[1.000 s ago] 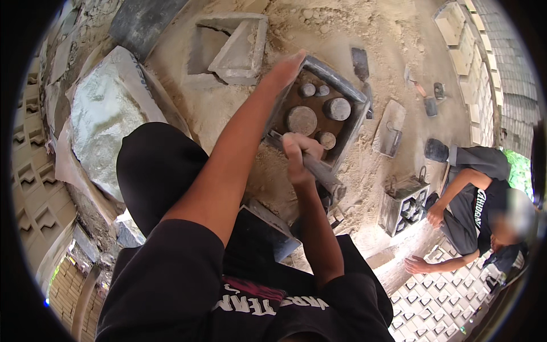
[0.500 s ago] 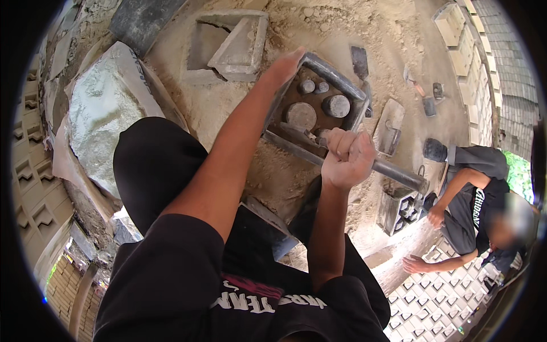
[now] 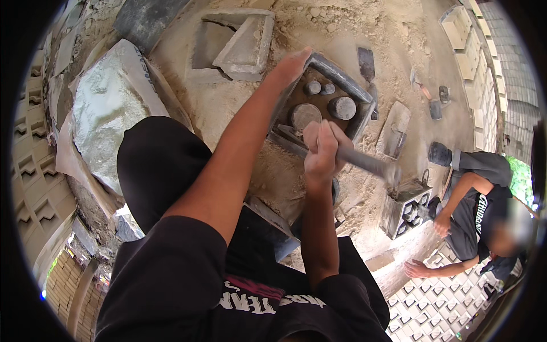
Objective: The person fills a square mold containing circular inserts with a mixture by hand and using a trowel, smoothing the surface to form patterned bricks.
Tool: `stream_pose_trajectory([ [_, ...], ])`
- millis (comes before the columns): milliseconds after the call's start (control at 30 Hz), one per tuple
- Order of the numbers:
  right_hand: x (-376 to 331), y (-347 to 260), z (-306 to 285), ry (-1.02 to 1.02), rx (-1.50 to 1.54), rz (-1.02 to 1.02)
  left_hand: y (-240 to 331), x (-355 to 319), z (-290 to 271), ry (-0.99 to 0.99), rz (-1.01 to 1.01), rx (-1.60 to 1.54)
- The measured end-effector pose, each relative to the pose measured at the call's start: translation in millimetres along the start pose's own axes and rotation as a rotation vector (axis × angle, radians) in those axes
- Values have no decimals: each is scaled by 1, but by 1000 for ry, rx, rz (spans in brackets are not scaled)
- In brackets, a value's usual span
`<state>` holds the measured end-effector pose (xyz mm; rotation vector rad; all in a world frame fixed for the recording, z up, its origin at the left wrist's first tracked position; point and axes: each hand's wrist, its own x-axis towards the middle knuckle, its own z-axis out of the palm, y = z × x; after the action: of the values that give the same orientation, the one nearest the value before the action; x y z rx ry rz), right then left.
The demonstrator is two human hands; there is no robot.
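A dark box-shaped metal mould (image 3: 342, 77) lies on the sandy ground in front of me, with several round pegs standing inside, among them a wide round one (image 3: 306, 115) and a darker cylinder (image 3: 342, 108). My left hand (image 3: 292, 67) grips the mould's far left corner; its fingertips are partly hidden behind the edge. Closed round a thick metal bar (image 3: 367, 162), my right hand (image 3: 325, 149) is over the mould's near side. The bar's outer end points right and is blurred by motion. What its inner end touches is hidden by the hand.
A cracked grey block mould (image 3: 245, 45) lies far left, near an opened sack of pale powder (image 3: 102, 114). Trowels (image 3: 393, 131) and a small brush-like tool (image 3: 421, 85) lie on the right. Beyond, a person (image 3: 473, 199) sits beside a patterned block mould (image 3: 405, 212).
My right hand has moved left and toward the mould, drawing the metal bar with it. My left hand stays on the corner. The view has shifted slightly.
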<state>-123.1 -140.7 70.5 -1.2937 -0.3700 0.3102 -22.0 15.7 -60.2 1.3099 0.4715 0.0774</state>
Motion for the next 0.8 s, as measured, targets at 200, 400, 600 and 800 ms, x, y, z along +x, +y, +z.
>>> stream_pose_trajectory([
  [200,5,5,-1,30,-96,147,-2,8,-2,-51,-80,-7],
  [400,3,-12,-2,-124,-358,232,7,-4,2,72,13,51],
  [600,4,-19,0,-216,-565,205,13,-7,1,18,-23,68],
  [800,-1,-19,-21,-130,-360,14,12,-5,1,58,-18,205],
])
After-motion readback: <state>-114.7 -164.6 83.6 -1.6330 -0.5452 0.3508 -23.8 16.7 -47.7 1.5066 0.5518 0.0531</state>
